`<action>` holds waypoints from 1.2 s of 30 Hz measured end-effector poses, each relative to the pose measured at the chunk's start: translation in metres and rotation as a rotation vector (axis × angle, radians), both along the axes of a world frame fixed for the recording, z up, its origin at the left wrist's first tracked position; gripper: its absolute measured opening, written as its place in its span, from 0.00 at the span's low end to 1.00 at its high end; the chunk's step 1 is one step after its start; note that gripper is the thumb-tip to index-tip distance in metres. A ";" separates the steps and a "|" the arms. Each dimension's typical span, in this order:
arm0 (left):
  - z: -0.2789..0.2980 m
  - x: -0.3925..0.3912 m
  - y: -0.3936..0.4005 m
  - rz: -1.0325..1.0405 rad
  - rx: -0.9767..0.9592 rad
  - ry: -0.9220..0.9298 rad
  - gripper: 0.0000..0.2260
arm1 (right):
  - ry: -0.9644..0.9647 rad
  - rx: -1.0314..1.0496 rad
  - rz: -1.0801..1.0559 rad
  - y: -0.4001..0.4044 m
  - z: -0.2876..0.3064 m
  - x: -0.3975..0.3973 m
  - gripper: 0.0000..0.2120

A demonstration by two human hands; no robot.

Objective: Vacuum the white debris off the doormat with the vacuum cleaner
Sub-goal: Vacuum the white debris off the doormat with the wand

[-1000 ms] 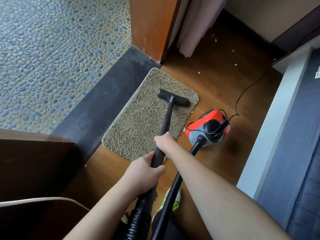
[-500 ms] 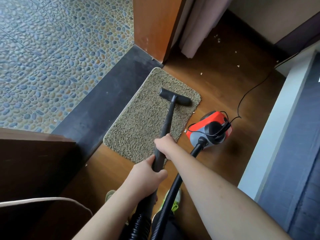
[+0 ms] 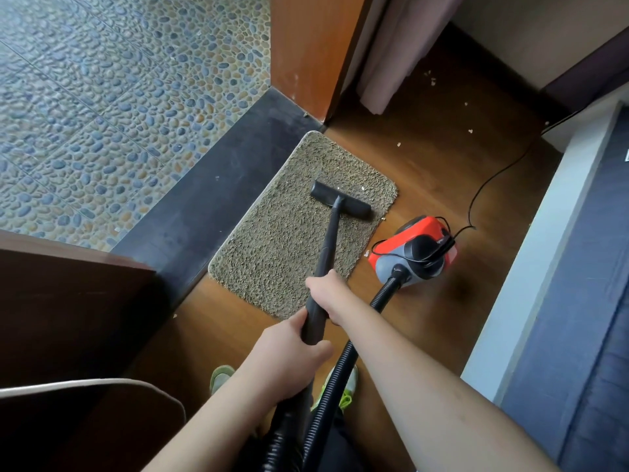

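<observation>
A tan shaggy doormat (image 3: 279, 240) lies on the wooden floor beside a dark threshold. The black floor nozzle (image 3: 340, 200) of the vacuum rests on the mat's far right part. A small white speck (image 3: 363, 188) sits on the mat just beyond the nozzle. The black wand (image 3: 328, 247) runs back from the nozzle toward me. My right hand (image 3: 325, 289) grips the wand higher up, and my left hand (image 3: 289, 352) grips it lower, near the ribbed hose (image 3: 326, 396). The red and grey vacuum body (image 3: 413, 252) stands on the floor right of the mat.
A black power cord (image 3: 490, 180) trails from the vacuum toward the far right wall. White crumbs (image 3: 398, 144) dot the wood floor beyond the mat. An orange door edge (image 3: 306, 52) and a curtain (image 3: 391, 52) stand behind. A dark cabinet (image 3: 68, 301) is at left, a grey-blue bed (image 3: 578, 301) at right.
The nozzle has slid slightly farther along the mat toward its far end. Both hands keep their hold on the wand, and the view has shifted a little.
</observation>
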State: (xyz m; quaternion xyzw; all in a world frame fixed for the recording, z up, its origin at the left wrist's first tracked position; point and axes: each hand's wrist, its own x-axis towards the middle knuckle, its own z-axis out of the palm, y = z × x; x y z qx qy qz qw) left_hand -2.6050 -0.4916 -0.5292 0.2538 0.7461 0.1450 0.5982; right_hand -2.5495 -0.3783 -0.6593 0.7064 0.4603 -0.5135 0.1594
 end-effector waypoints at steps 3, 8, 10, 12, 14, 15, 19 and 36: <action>0.006 -0.001 -0.017 -0.041 0.003 0.049 0.13 | -0.009 -0.019 0.002 -0.020 0.003 0.001 0.30; 0.014 0.001 -0.039 -0.066 -0.016 0.061 0.22 | -0.016 -0.030 0.021 -0.043 0.005 0.007 0.28; 0.015 0.002 -0.044 -0.047 -0.024 0.033 0.22 | -0.024 -0.029 0.035 -0.048 0.005 0.008 0.26; 0.013 0.002 -0.046 -0.039 -0.031 0.020 0.23 | -0.030 -0.032 0.046 -0.049 0.006 0.008 0.27; 0.012 0.004 -0.046 -0.035 -0.034 0.018 0.23 | -0.028 -0.037 0.054 -0.049 0.006 0.007 0.28; 0.011 0.004 -0.046 -0.039 -0.032 0.030 0.22 | -0.026 -0.043 0.052 -0.048 0.007 0.007 0.29; 0.009 0.007 -0.044 -0.046 -0.010 0.065 0.18 | -0.031 -0.069 0.042 -0.046 0.008 0.006 0.29; 0.005 0.007 0.004 0.017 0.034 -0.005 0.13 | -0.041 0.068 0.054 0.011 0.007 0.006 0.30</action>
